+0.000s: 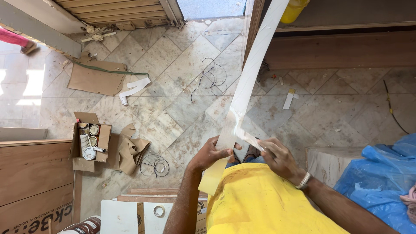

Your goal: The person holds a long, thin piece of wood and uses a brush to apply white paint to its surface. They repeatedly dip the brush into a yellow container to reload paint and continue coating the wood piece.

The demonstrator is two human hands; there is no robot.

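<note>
We are standing on a tiled floor [173, 108], both the left hand [212, 154] and the right hand [277, 158] gripping a long white strip [253, 73]; its top is cut off above a wooden frame [253, 21].

We have a single view, from a camera worn on the person's head, so there is no second view to share ground with. It looks almost straight down the front of the body: the yellow shirt [260, 201] fills the bottom centre, very close to the lens, and both forearms reach up from the lower edge. The left hand [212, 154] and right hand [277, 158] sit just below the middle, near the camera. Beyond them lies the tiled floor [173, 99], well below. The top of the frame faces forward, reaching wooden slats [117, 11] and a wooden board [338, 50].
</note>
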